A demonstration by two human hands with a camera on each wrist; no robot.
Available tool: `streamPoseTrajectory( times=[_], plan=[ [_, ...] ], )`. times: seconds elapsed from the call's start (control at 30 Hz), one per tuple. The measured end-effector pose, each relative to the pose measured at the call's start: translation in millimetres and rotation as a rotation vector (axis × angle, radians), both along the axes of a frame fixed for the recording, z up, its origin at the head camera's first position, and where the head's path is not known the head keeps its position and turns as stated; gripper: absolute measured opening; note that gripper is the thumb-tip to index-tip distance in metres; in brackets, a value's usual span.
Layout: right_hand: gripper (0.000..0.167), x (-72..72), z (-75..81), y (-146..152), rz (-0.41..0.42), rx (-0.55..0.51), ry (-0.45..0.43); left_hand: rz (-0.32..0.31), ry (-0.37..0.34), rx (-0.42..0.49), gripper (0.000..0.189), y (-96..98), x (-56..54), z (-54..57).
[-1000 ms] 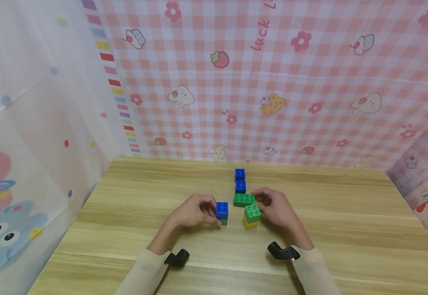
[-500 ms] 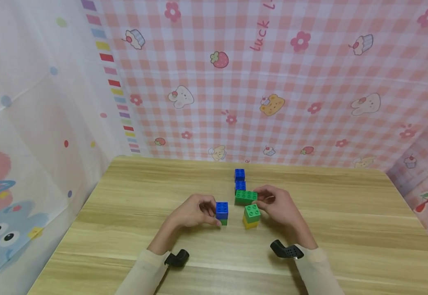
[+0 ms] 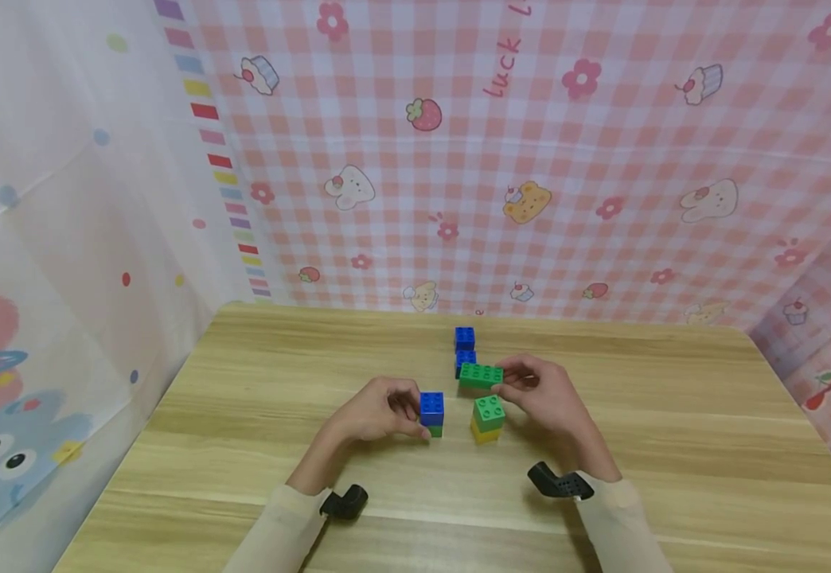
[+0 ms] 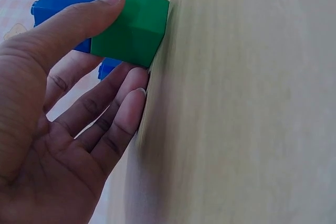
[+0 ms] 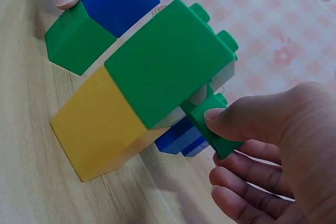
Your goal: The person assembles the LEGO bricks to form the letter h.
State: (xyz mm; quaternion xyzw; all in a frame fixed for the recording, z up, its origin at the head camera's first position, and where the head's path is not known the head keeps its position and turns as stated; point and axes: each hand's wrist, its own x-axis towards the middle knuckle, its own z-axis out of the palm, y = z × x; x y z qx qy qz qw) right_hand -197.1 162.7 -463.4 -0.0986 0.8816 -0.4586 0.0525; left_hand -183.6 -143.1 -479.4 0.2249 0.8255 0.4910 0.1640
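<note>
My left hand (image 3: 380, 410) holds a two-brick stack standing on the table, a blue brick (image 3: 431, 404) on top of a green brick (image 4: 134, 30); the thumb lies across its side. My right hand (image 3: 540, 390) pinches the right end of a long green brick (image 3: 481, 376) between thumb and fingers, and the brick appears raised off the table. Just in front of it stands another stack, a light green brick (image 3: 489, 409) on a yellow brick (image 5: 102, 127). In the right wrist view this stack partly hides the long brick.
Behind the long green brick, two blue bricks stand in a line: a nearer one (image 3: 466, 360) partly covered by it, and a farther one (image 3: 464, 337). A checkered cloth (image 3: 387, 143) hangs along the back edge of the wooden table (image 3: 279, 350).
My right hand has lifted the long green brick and moved it slightly away and to the right, so it now overlaps the nearer blue brick in view. My left hand has stayed put.
</note>
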Motion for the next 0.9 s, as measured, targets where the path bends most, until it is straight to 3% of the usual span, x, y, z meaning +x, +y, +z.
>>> streamPoseTrajectory(
  times=[0.9],
  plan=[
    [0.029, 4.7, 14.9, 0, 0.086, -0.070, 0.032, -0.017, -0.022, 0.048, 0.025, 12.5, 4.6, -0.6]
  ],
)
